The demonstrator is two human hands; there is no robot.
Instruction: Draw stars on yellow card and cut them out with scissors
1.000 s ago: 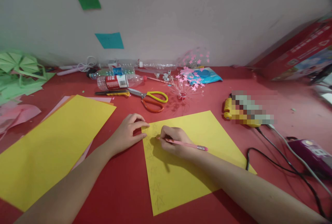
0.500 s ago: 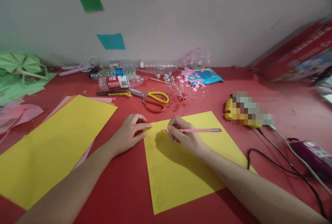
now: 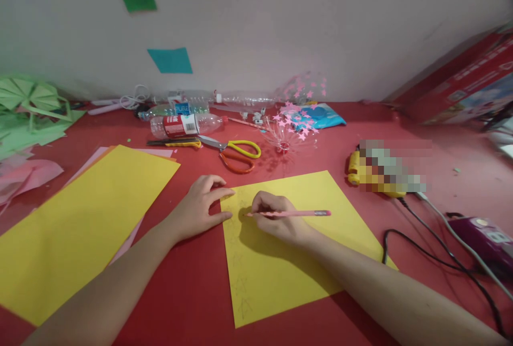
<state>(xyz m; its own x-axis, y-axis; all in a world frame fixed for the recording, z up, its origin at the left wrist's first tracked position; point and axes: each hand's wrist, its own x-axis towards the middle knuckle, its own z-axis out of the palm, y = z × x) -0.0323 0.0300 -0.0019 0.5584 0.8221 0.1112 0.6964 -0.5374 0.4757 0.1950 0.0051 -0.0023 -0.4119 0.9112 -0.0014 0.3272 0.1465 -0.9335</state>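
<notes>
Pink pencil (image 3: 296, 213) runs sideways, tip (image 3: 245, 214) left, eraser (image 3: 328, 213) right.

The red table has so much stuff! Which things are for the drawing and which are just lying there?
In use:
pink pencil, in the right hand
yellow sheet with star outlines, left hand at its edge

Seemingly just lying about:
scissors
cutter
red-labelled bottle
blue packet

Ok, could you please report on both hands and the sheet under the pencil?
Right hand: gripping pink pencil. Left hand: open, fingertips at yellow sheet's upper left corner. Sheet: flat, pencilled stars down left side. Black cable at right corner.
</notes>
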